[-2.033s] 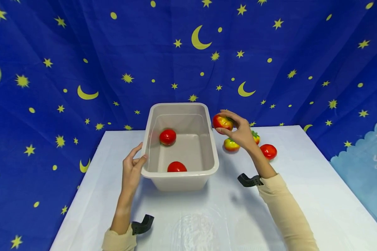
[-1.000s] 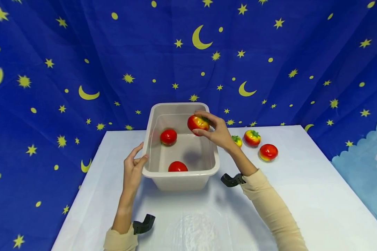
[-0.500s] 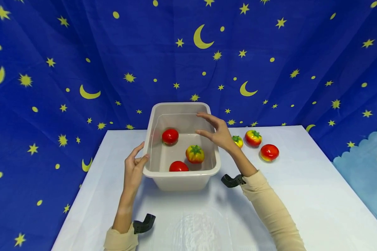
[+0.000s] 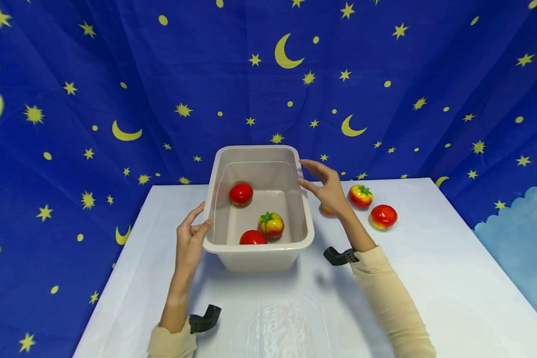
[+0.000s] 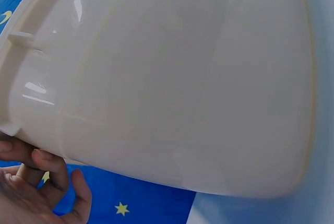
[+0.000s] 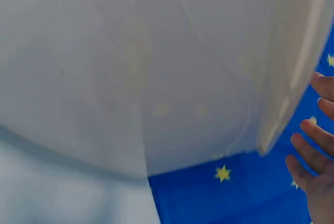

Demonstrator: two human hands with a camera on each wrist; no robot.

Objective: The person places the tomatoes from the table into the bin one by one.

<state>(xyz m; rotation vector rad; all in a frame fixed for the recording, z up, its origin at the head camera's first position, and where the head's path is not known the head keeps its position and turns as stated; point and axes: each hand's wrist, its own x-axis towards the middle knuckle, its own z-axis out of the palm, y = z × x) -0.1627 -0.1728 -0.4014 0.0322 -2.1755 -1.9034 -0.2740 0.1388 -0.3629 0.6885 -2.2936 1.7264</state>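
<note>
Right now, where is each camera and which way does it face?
Head: on the head, looking forward and down at the tub and fruit; left hand, right hand and arms show.
Left wrist: worn there, facing the tub's outer side; part of the left hand shows lower left.
Right wrist: worn there, facing the tub's outside; part of the right hand shows at the right edge.
Both wrist views share the tub and blue curtain.

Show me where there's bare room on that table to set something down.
Bare patches: the white table right of the right sleeve, out to the table's edge, and the front middle between it and the left sleeve, before the bin. Crowded: just right of the bin, where three fruits cluster near the right hand.
</note>
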